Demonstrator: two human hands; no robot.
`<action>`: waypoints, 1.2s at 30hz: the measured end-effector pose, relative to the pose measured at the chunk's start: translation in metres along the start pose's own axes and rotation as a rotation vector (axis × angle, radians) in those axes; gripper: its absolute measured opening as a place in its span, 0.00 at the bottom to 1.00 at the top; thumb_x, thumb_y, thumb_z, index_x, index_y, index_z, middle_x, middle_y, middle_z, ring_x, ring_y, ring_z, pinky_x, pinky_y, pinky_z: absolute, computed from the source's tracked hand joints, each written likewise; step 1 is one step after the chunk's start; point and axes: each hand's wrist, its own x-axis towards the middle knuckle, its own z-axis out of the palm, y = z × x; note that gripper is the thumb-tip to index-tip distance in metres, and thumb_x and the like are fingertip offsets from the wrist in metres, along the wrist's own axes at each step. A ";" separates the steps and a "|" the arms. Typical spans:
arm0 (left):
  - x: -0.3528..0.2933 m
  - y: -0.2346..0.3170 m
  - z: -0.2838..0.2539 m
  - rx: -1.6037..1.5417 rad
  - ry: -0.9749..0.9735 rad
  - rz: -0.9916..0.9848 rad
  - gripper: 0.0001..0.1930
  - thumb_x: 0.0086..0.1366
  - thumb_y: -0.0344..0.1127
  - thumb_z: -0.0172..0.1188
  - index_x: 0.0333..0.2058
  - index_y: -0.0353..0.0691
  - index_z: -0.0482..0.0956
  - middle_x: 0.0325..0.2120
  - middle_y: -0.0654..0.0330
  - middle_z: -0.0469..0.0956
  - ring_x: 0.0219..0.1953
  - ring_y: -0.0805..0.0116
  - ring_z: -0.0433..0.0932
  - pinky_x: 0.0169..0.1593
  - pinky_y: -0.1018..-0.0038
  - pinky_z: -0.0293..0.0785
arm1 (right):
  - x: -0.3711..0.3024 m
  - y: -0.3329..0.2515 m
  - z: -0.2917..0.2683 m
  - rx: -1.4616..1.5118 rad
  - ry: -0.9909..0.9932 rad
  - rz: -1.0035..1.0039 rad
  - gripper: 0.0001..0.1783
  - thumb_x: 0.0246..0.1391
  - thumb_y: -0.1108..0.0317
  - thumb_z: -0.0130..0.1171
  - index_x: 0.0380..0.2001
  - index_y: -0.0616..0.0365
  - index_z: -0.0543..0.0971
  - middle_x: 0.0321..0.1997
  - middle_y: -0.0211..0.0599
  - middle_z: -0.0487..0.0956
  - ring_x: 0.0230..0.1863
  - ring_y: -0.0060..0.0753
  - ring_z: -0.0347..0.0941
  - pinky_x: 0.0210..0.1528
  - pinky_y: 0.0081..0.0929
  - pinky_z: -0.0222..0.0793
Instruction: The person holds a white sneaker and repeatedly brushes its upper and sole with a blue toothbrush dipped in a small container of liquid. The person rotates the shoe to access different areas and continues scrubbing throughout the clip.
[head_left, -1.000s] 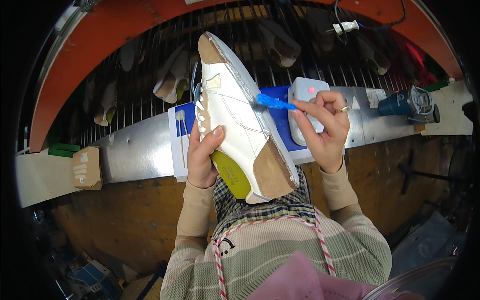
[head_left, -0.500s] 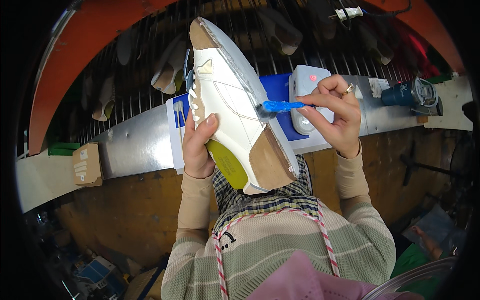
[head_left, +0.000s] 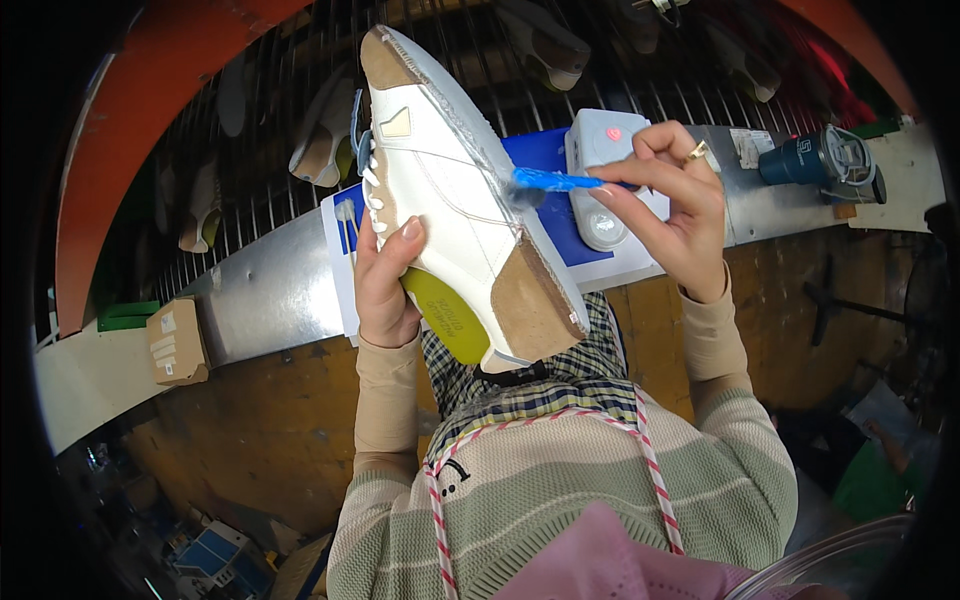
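Observation:
A white and tan shoe upper (head_left: 440, 190) is tilted on its side in front of me, its toe pointing up and away. My left hand (head_left: 390, 285) grips it by the laced side, fingers hidden behind it. Inside the opening shows a yellow-green form (head_left: 445, 315). Between the thumb and fingers of my right hand (head_left: 670, 205) is a blue-handled brush (head_left: 560, 181). Its dark bristles meet the shoe's grey lower edge near the middle of its length. Just behind the brush stands a light grey plastic container (head_left: 600, 145).
Other shoes (head_left: 320, 145) rest on the roller conveyor beyond the metal ledge (head_left: 270, 300). White-tipped sticks (head_left: 347, 215) lie on the sheet left of the shoe. A cardboard box (head_left: 177, 342) sits at the left; a dark teal tumbler (head_left: 800, 160) lies at the right.
The shoe and my left hand have shifted slightly left and up in the picture. The brush has moved a little up, its bristles still at the shoe's lower edge.

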 end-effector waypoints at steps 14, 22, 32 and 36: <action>0.007 -0.007 -0.015 -0.075 0.006 -0.068 0.31 0.67 0.36 0.57 0.65 0.33 0.60 0.55 0.49 0.74 0.55 0.61 0.78 0.58 0.68 0.75 | -0.020 -0.008 -0.024 0.214 -0.152 0.244 0.08 0.44 0.74 0.72 0.31 0.61 0.87 0.31 0.28 0.68 0.32 0.22 0.65 0.31 0.19 0.60; 0.015 -0.018 -0.018 -0.173 0.000 -0.104 0.29 0.69 0.36 0.55 0.65 0.34 0.59 0.56 0.50 0.74 0.55 0.61 0.77 0.58 0.67 0.75 | -0.039 -0.020 -0.020 0.026 -0.083 0.202 0.09 0.45 0.73 0.72 0.32 0.61 0.87 0.31 0.29 0.68 0.31 0.22 0.64 0.31 0.19 0.58; 0.006 -0.015 -0.014 -0.070 0.023 -0.124 0.30 0.67 0.34 0.56 0.65 0.35 0.59 0.55 0.50 0.74 0.55 0.61 0.78 0.57 0.68 0.76 | -0.014 -0.004 -0.006 -0.031 -0.097 0.073 0.10 0.45 0.74 0.72 0.33 0.62 0.86 0.32 0.31 0.66 0.30 0.23 0.64 0.29 0.20 0.61; 0.002 -0.013 -0.014 -0.080 0.026 -0.144 0.30 0.67 0.34 0.56 0.65 0.35 0.59 0.56 0.50 0.74 0.55 0.61 0.78 0.57 0.68 0.77 | -0.003 0.003 -0.002 -0.059 -0.111 0.016 0.10 0.44 0.74 0.73 0.33 0.62 0.86 0.34 0.32 0.67 0.32 0.23 0.65 0.32 0.21 0.60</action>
